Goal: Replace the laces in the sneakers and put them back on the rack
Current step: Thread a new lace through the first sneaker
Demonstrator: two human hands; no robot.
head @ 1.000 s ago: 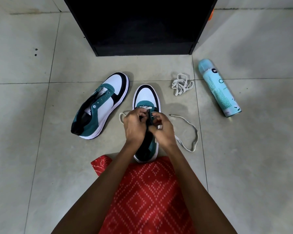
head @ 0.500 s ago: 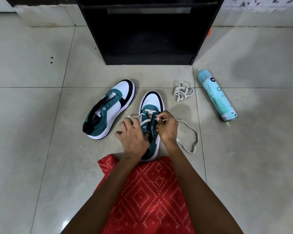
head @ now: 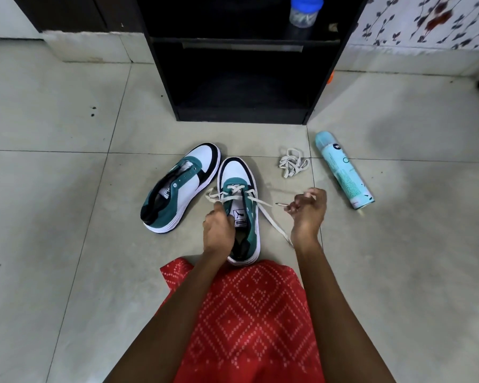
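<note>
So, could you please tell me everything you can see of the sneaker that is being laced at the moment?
The sneaker stands upright on the tiled floor, toe toward the black rack. It has a white toe, black trim, teal upper, white sole and a logo tag on the tongue. A white lace crosses its front eyelets only. The left hand grips its left side; the right hand pinches the lace near its tip, off to the right.

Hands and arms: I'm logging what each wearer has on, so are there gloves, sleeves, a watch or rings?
No gloves: the left hand and right hand are bare. The left forearm and right forearm show no sleeves, watch or bracelet. Rings cannot be made out. A red garment with white dotted diamonds lies below them.
</note>
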